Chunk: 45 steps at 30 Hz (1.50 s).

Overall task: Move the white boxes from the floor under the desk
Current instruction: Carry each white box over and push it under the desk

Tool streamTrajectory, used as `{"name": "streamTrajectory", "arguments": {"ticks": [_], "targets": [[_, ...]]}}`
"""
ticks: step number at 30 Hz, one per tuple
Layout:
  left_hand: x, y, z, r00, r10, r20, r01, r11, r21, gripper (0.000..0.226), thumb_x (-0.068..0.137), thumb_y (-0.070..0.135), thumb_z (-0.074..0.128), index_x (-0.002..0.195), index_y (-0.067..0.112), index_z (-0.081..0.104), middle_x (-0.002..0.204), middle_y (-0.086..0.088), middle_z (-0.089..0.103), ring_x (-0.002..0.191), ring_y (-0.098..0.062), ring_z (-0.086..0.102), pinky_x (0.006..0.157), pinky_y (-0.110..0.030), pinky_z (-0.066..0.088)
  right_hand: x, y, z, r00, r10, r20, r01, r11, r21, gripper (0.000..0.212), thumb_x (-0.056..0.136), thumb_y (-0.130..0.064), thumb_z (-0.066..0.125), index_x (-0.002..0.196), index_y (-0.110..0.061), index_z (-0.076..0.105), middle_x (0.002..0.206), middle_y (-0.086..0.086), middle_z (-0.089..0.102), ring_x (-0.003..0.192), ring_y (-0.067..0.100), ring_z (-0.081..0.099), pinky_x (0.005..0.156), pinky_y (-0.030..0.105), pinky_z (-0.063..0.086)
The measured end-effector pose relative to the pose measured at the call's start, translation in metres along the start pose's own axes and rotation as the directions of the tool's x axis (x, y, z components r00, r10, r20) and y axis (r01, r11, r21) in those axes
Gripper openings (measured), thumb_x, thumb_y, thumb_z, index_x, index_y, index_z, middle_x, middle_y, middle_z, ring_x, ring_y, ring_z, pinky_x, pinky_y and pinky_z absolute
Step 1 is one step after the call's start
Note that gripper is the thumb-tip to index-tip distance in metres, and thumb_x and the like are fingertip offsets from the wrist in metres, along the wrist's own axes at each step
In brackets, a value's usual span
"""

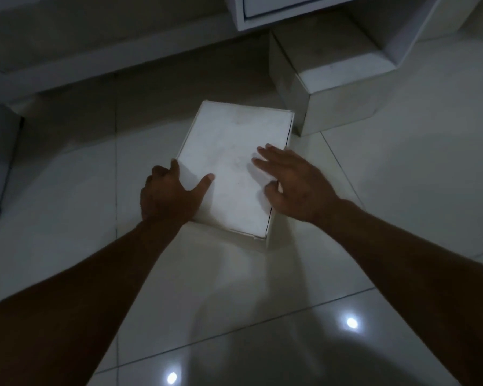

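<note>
No legible text, label, brand, number or sign: box [232, 174] lid plain white, desk [239, 15] and floor [402, 190] unmarked; lighting dim.

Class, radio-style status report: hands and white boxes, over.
Left hand grips near white box edge. Right hand open over top. Second white box behind, untouched.

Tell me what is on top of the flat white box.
The left hand grips the left edge of the flat white box, thumb on top. The right hand spreads over its right side; contact unclear. The surface beneath them is hidden.
</note>
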<state>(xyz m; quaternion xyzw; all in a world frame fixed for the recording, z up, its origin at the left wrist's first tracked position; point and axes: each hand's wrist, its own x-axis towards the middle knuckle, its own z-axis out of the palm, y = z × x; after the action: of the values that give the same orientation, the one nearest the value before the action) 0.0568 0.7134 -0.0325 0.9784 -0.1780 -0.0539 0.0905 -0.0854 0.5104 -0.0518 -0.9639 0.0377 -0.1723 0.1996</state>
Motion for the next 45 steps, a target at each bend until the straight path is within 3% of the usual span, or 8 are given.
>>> {"name": "streamTrajectory", "arguments": {"ticks": [3,6,9,20,27,33,39,45], "targets": [[-0.002,-0.014,0.0,0.988,0.122,0.092,-0.104,0.979,-0.176,0.098,0.08,0.075,0.051,0.154,0.02,0.017,0.151,-0.012,0.029,0.132,-0.034,0.039,0.105,-0.045,0.04,-0.011,-0.038,0.007,0.982,0.039,0.186,-0.032,0.999,-0.04,0.092,0.084,-0.072,0.047,0.151,-0.01,0.034,0.16,0.007,0.027,0.149,0.018,0.02,0.122,0.036,0.013],[-0.005,-0.022,0.0,0.971,0.198,0.137,-0.183,0.976,-0.115,0.104,0.073,0.082,0.047,0.155,0.025,0.017,0.16,-0.007,0.012,0.142,-0.032,0.027,0.111,-0.045,0.033,-0.017,-0.047,0.014,0.952,0.074,0.296,-0.015,0.98,-0.199,0.122,0.069,-0.092,0.039,0.155,-0.009,0.016,0.164,0.007,0.008,0.151,0.018,0.002,0.123,0.04,0.002],[-0.009,-0.016,0.001,0.968,0.208,0.137,-0.201,0.978,-0.062,0.103,0.075,0.082,0.045,0.155,0.023,0.016,0.164,-0.001,-0.006,0.149,-0.03,0.011,0.115,-0.045,0.025,-0.017,-0.039,0.012,0.958,0.066,0.279,-0.014,0.983,-0.184,0.121,0.069,-0.088,0.045,0.155,-0.009,0.017,0.164,0.008,0.009,0.151,0.018,0.003,0.123,0.039,0.001],[-0.035,0.033,0.011,0.947,0.322,-0.018,-0.321,0.946,0.045,0.109,0.071,0.088,0.041,0.147,0.01,0.036,0.159,-0.009,0.026,0.14,-0.032,0.033,0.108,-0.044,0.037,-0.03,0.023,-0.026,0.952,0.101,0.288,-0.079,0.993,-0.088,0.111,0.07,-0.062,0.071,0.153,-0.007,0.023,0.163,0.004,0.014,0.15,0.011,0.008,0.12,0.025,0.0],[-0.026,0.034,0.027,0.76,0.647,0.062,-0.65,0.758,0.05,0.112,0.071,0.078,0.052,0.151,0.003,0.027,0.161,-0.014,0.017,0.15,-0.026,0.01,0.12,-0.047,0.014,-0.039,0.047,-0.027,0.981,0.132,0.14,-0.098,0.97,-0.224,0.113,0.07,-0.081,0.051,0.151,-0.004,0.032,0.16,0.01,0.024,0.149,0.021,0.02,0.121,0.046,0.017],[-0.005,0.05,0.031,0.793,0.609,0.036,-0.61,0.793,0.016,0.109,0.073,0.077,0.044,0.153,0.006,0.022,0.162,-0.013,0.012,0.15,-0.024,0.007,0.121,-0.041,0.012,-0.022,0.071,-0.022,0.981,0.18,0.073,-0.157,0.957,-0.243,0.119,0.065,-0.086,0.048,0.146,0.001,0.039,0.154,0.015,0.036,0.144,0.025,0.032,0.119,0.048,0.022],[0.028,0.074,0.035,0.83,0.558,0.03,-0.558,0.83,-0.007,0.112,0.072,0.077,0.046,0.153,0.004,0.02,0.163,-0.009,0.011,0.15,-0.025,0.005,0.121,-0.043,0.008,0.009,0.099,-0.023,0.989,0.146,-0.022,-0.147,0.964,-0.223,0.113,0.064,-0.078,0.065,0.143,0.0,0.045,0.149,0.016,0.045,0.14,0.028,0.039,0.116,0.051,0.029],[0.067,0.097,0.038,0.858,0.512,0.033,-0.511,0.859,-0.037,0.107,0.08,0.064,0.063,0.156,0.01,0.011,0.164,-0.002,0.0,0.15,-0.017,-0.004,0.121,-0.035,-0.001,0.043,0.128,-0.028,0.967,0.249,0.051,-0.227,0.935,-0.272,0.121,0.066,-0.083,0.059,0.154,-0.008,0.022,0.162,0.009,0.019,0.15,0.021,0.012,0.123,0.044,0.005]]}}
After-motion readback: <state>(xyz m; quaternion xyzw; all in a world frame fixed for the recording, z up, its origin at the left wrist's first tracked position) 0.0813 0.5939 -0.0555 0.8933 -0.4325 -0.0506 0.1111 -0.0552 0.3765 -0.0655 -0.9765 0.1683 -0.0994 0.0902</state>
